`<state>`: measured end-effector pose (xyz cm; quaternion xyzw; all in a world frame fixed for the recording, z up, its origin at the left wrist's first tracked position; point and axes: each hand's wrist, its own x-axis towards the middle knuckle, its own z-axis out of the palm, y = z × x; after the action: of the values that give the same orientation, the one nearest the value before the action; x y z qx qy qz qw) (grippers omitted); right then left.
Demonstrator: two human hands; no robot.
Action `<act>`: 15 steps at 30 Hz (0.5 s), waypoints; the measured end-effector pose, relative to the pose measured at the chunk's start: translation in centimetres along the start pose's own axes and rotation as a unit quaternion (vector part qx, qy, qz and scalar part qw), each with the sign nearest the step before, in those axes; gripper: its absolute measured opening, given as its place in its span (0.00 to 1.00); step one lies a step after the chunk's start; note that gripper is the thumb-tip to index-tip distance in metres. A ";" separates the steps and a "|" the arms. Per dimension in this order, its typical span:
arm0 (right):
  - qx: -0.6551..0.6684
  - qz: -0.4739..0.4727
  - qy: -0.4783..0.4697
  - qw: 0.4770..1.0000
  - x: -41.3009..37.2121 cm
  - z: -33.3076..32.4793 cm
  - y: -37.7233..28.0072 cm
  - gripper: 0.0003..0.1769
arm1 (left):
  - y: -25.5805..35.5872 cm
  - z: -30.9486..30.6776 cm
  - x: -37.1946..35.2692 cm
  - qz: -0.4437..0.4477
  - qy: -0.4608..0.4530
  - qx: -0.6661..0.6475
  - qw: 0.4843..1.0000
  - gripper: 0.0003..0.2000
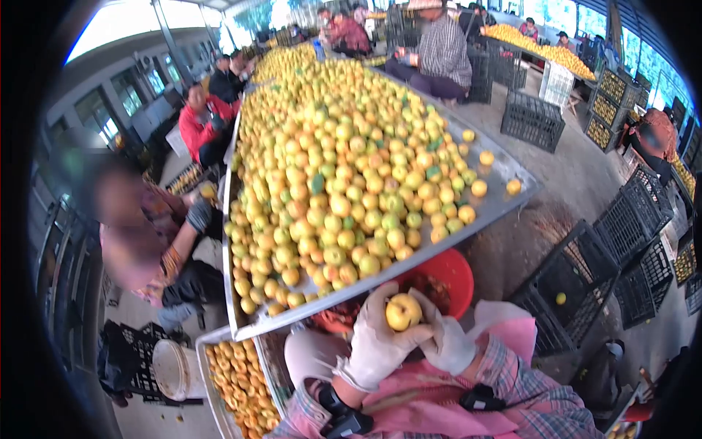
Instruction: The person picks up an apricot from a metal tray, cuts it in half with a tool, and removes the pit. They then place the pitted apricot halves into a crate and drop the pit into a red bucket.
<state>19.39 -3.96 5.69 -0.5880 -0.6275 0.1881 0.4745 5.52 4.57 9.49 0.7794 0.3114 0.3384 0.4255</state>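
My left hand [374,340], in a whitish glove, is closed around a round yellow fruit [403,312] with a dark spot at its lower edge. My right hand [447,342], also gloved, is beside the fruit at its right with the fingers curled; what they hold, if anything, is hidden. Both hands are above my lap, just below the near edge of a metal-rimmed table [504,196]. On that table lies a large heap of similar yellow fruit [329,175] with a few green leaves. Behind my hands, a red basin [462,282] contains brownish scraps.
A tray [210,350] of orange fruit pieces stands at lower left, near a white bucket [175,369]. Another person's gloved hand [199,215] is left of the table. Black crates [567,282] stand at right, with one fruit inside. More people sit along the tables farther back.
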 end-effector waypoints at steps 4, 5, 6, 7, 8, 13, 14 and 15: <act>-0.023 0.071 -0.085 0.994 0.2 0.3 1.0 0.39 | -1.1 -0.1 0.1 -0.078 0.007 0.003 0.997 0.24; -0.020 0.098 -0.117 0.988 0.3 0.3 1.0 0.40 | -1.7 0.0 0.2 -0.058 -0.006 0.026 0.998 0.23; -0.022 0.094 -0.108 0.989 0.4 0.5 1.1 0.40 | -2.0 0.0 0.2 -0.039 -0.019 0.047 0.998 0.22; 0.025 0.053 -0.085 0.995 0.5 0.8 1.3 0.42 | -2.1 -0.1 0.1 -0.068 -0.059 0.017 0.996 0.21; 0.072 0.012 -0.063 0.995 0.5 1.2 1.5 0.43 | -2.0 -0.1 -0.1 -0.102 -0.091 -0.017 0.990 0.19; 0.215 0.084 -0.105 0.967 0.4 1.8 1.9 0.39 | -4.2 0.7 -1.2 -0.165 -0.109 -0.088 0.976 0.21; 0.213 0.082 -0.102 0.968 0.4 1.9 2.0 0.39 | -4.6 0.8 -1.4 -0.128 -0.081 -0.046 0.987 0.24; 0.233 0.106 -0.113 0.960 0.3 2.1 2.0 0.38 | -4.5 0.7 -1.4 -0.153 -0.088 -0.032 0.984 0.24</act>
<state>18.86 -2.55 3.16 -0.4991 -0.5502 0.4435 0.5014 4.33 5.16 4.86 0.7355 0.3773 0.2096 0.5222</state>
